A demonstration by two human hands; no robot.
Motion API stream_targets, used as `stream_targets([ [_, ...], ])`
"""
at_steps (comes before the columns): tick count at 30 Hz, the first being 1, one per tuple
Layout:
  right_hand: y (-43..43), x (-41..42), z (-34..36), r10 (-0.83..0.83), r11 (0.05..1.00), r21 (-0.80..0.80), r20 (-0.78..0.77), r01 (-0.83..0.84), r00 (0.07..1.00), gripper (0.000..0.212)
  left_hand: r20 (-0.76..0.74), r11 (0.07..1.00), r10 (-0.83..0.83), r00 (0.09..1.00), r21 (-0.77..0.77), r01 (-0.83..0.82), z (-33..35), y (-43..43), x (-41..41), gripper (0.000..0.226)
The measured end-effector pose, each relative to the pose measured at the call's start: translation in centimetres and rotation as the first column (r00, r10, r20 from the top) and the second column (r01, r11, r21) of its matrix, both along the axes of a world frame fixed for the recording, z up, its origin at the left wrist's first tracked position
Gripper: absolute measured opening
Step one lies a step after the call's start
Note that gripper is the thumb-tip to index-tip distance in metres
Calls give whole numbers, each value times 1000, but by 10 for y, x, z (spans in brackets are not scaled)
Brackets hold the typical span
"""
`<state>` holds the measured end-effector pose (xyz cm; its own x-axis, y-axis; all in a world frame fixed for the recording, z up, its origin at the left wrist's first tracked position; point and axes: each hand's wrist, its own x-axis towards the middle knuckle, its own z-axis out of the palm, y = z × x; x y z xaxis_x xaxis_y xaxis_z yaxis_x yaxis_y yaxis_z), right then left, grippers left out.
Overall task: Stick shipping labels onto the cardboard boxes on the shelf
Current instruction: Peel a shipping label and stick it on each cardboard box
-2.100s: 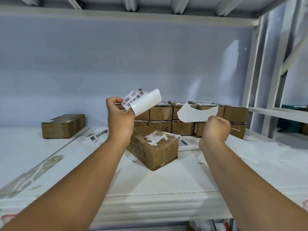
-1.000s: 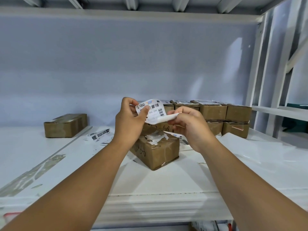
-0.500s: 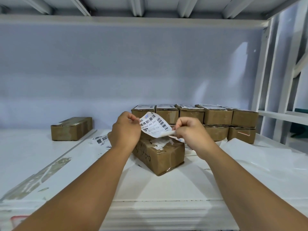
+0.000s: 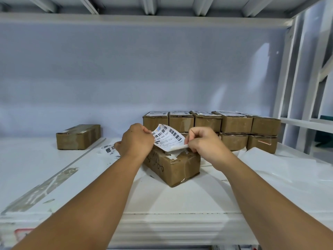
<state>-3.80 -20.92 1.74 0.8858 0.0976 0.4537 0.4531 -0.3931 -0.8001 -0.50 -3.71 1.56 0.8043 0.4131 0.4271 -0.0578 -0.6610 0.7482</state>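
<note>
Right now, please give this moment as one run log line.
step: label placement | left hand: pinches shipping label | right hand: pinches its lower edge | label: curled over front box, not stuck flat

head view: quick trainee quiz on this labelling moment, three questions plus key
1. Multiple choice: what holds the label over the near box?
A. one hand, by a corner
B. both hands
C. nothing, it lies loose

2. True or false: the label is already stuck flat on the near box.

3. Fill in: the lone box sits to the ___ of the hands.

Key
1. B: the left hand and the right hand each pinch an edge.
2. False: it curves up between the hands.
3. left
</note>
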Motion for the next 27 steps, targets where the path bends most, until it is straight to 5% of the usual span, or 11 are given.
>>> stream_targets([
  [10, 1, 2, -1, -31, 999, -16, -27, 30, 999, 46, -27, 974, -136, 990, -186, 128, -3, 2, 10, 21],
  [16, 4, -1, 0, -48, 998, -51, -44, 46, 998, 18, -45, 984, -130, 990, -125, 124, -4, 2, 11, 21],
  [27, -1, -4, 1, -1, 996, -88, -12, 0, 1000, 40, 1, 978, -143, 990, -151, 141, -7, 6, 9, 17],
])
